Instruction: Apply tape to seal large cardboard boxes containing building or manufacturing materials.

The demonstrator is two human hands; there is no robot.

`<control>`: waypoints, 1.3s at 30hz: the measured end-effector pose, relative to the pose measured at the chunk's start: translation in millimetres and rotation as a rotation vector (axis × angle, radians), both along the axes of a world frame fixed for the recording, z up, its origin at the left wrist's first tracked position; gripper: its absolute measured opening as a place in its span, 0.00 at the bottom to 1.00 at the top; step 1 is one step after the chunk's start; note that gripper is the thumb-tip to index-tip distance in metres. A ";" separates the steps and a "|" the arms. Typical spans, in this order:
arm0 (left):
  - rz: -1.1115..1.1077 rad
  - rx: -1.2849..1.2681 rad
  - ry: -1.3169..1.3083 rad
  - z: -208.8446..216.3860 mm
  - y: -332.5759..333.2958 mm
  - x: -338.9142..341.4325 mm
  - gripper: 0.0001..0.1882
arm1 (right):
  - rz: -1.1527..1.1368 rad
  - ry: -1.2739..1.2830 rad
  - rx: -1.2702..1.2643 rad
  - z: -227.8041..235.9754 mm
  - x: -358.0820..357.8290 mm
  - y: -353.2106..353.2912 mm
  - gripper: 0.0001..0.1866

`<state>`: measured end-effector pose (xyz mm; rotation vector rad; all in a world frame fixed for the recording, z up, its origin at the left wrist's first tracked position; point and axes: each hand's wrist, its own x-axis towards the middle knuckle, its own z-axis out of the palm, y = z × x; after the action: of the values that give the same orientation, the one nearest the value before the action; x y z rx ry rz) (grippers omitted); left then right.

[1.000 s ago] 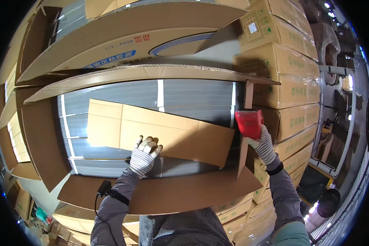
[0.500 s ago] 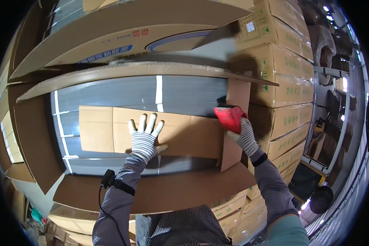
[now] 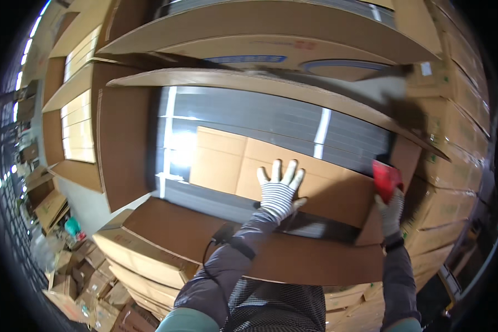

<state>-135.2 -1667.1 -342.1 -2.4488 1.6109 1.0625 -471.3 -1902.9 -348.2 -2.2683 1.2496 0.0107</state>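
Observation:
My left hand (image 3: 278,195), in a striped glove with pale fingertips, lies with fingers spread on a flat cardboard sheet (image 3: 218,166). The sheet rests on dark, smooth stacked goods (image 3: 260,119) inside a large open carton (image 3: 128,133), whose flaps are turned outward. My gloved right hand (image 3: 391,211) is closed round a red hand tool (image 3: 388,180) with a dark end, near the carton's right side. The tool resembles a tape dispenser, but blur hides its exact kind. The fingers' grip on it is partly hidden.
Another open carton (image 3: 227,48) stands just beyond. Stacked closed boxes (image 3: 454,144) line the right side, and more (image 3: 144,257) stand at the near left. Further open cartons (image 3: 77,124) are at the left. Loose cardboard boxes (image 3: 97,282) are heaped on the lower-left floor.
The view has swung left, so the carton and both hands appear further right. My left hand stays spread on the sheet, and the red tool remains in my right hand near the carton's right side.

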 end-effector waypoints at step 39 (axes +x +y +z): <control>0.603 0.425 -0.483 63.1 195.4 192.2 0.26 | 0.157 0.249 -0.346 -20.9 8.5 -9.8 0.31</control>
<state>57.0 -1471.7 -279.0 -2.6312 0.4634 0.6570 -462.8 -1912.7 -369.2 -2.7291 1.2717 0.1496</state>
